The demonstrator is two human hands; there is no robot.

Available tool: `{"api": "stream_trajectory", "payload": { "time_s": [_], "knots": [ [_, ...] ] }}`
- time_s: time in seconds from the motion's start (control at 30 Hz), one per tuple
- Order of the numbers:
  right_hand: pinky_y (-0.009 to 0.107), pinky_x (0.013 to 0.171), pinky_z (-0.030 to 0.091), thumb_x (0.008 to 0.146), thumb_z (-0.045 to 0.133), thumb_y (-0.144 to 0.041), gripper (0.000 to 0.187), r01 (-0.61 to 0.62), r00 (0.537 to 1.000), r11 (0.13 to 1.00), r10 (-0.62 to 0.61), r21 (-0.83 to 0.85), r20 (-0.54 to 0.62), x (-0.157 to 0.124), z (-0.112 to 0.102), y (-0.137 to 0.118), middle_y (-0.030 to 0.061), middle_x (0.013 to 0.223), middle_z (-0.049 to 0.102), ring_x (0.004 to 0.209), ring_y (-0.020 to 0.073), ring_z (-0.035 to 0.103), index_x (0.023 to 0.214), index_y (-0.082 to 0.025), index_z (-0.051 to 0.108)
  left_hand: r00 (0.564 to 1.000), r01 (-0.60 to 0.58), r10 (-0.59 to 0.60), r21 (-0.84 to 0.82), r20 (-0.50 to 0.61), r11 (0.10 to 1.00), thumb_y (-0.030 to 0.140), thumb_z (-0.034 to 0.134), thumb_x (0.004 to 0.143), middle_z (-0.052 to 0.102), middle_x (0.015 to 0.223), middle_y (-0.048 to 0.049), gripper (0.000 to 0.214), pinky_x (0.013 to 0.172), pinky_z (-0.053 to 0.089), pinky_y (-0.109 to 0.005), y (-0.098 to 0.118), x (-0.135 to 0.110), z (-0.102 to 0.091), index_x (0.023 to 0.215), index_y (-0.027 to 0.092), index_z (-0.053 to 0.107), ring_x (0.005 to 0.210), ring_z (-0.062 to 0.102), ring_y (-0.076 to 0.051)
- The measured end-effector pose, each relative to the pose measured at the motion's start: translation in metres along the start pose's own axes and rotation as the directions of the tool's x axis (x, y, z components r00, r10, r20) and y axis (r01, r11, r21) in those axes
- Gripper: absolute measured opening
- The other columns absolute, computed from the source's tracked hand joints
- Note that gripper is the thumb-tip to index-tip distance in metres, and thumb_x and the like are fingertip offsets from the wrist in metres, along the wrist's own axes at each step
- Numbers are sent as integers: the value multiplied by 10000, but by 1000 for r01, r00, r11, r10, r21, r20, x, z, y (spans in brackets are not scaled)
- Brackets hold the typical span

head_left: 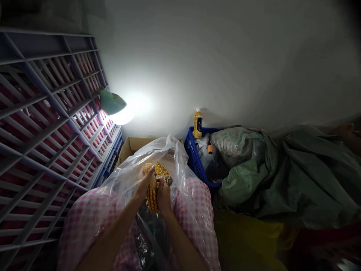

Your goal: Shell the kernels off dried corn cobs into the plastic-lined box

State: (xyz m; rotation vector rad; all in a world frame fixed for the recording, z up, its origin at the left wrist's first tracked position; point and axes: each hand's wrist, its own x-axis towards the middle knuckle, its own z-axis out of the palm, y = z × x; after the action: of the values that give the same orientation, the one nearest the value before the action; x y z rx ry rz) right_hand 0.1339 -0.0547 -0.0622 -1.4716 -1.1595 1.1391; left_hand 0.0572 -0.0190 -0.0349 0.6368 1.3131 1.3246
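A corn cob point(152, 197) stands tilted between my hands, with rows of yellow kernels on its lower part and a paler, stripped-looking upper part. My left hand point(144, 184) is closed round its left side. Against the right side, my right hand point(164, 195) is closed, its thumb by a pale piece that I cannot clearly make out. Loose corn kernels point(160, 169) lie just beyond the fingers, in a clear plastic bag point(180, 162). The bag spreads over my lap and into a cardboard box point(128, 148); its inside is partly hidden by my hands.
Stacked plastic crates point(56, 90) rise on the left, with a lit green-shaded lamp point(113, 103) hanging there. To the right, a blue basket point(196, 160) holds bags and a yellow drink bottle point(197, 124). Dark green sheeting point(310, 180) lies farther right. A wall point(225, 67) closes the back.
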Motion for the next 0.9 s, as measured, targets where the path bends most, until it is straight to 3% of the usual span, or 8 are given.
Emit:
{"api": "stream_trajectory", "payload": {
  "time_s": [0.1, 0.2, 0.3, 0.47, 0.63, 0.73, 0.9],
  "knots": [
    [322, 829, 458, 949, 157, -477, 589, -68, 997, 998, 67, 10, 32, 0, -7, -5, 132, 1061, 674, 996, 210, 626, 1073, -139, 623, 996, 85, -86, -83, -9, 993, 516, 701, 631, 615, 624, 27, 446, 505, 498, -251, 8, 0, 2, 880, 174, 558, 548, 622, -152],
    [346, 893, 431, 910, 299, -550, 562, 6, 996, 982, 10, -190, 87, -7, -10, -9, 154, 1207, 604, 1130, 242, 563, 1236, -148, 518, 997, -10, 2, -98, -82, 995, 489, 725, 600, 613, 636, 41, 456, 508, 481, -213, 12, 4, 0, 890, 179, 558, 573, 618, -131],
    [344, 783, 458, 924, 284, -515, 505, 80, 990, 938, -35, -337, 137, -15, -6, -9, 160, 1094, 649, 994, 262, 623, 1179, -153, 527, 991, -8, -7, -117, -130, 993, 477, 717, 601, 611, 633, 33, 444, 482, 463, -207, 11, 6, -2, 879, 176, 550, 557, 607, -132],
    [323, 647, 432, 953, 206, -421, 442, 111, 991, 891, -65, -440, 118, -18, 3, -6, 140, 921, 681, 830, 265, 649, 1009, -165, 561, 998, -10, 2, -119, -68, 993, 471, 719, 622, 561, 582, 55, 393, 439, 426, -188, 9, 6, -3, 812, 173, 546, 456, 515, -82],
    [295, 639, 422, 960, 184, -407, 461, 86, 993, 897, -39, -434, 115, -18, 4, -6, 108, 886, 694, 820, 240, 654, 942, -193, 592, 994, -87, 78, -110, -78, 990, 441, 731, 638, 586, 679, 42, 401, 459, 429, -184, 6, 6, -3, 903, 194, 558, 556, 559, -100],
    [297, 638, 422, 956, 179, -413, 492, 55, 994, 910, -13, -411, 105, -17, 4, -5, 105, 857, 701, 805, 244, 658, 915, -197, 619, 995, -70, 61, -109, -79, 992, 452, 716, 653, 567, 649, 47, 398, 437, 406, -187, 6, 5, -4, 909, 193, 555, 524, 542, -95],
    [310, 648, 448, 946, 115, -485, 656, -124, 992, 963, 130, -237, 7, -5, 1, -1, 135, 766, 694, 747, 242, 656, 770, -154, 654, 995, -53, 45, -84, -89, 995, 491, 723, 614, 588, 631, 48, 410, 496, 450, -204, 8, 4, -4, 852, 186, 585, 544, 575, -112]
  ]
}}
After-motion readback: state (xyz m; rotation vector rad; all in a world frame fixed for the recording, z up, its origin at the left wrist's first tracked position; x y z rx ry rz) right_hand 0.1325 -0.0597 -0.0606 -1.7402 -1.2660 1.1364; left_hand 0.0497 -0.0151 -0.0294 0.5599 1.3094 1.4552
